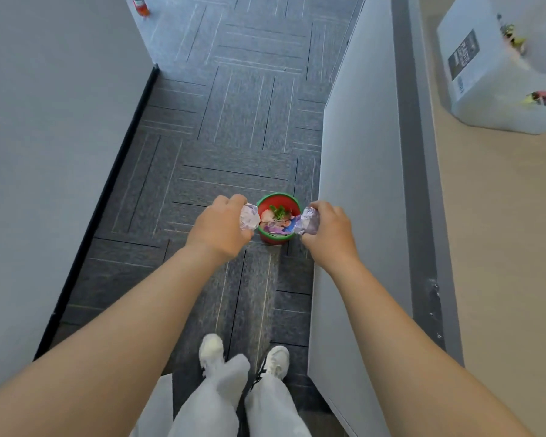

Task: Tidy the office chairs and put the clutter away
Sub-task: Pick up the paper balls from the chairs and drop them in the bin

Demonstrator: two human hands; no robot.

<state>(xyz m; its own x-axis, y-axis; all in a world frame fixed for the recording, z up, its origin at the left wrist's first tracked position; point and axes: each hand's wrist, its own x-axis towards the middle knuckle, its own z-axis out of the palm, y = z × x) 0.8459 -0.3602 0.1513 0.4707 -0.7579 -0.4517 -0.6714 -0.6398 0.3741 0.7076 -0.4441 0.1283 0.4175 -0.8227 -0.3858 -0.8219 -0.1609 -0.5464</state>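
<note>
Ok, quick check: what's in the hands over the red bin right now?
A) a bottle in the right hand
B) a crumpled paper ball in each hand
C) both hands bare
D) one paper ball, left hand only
B: the left hand grips one crumpled paper ball and the right hand grips another paper ball, either side of the red bin.

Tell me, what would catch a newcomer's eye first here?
Two bare arms stretch forward, the left hand and right hand each gripping a crumpled paper ball beside a small red bin on the dark carpet. The bin already holds colourful scraps, between pale partitions.
</note>
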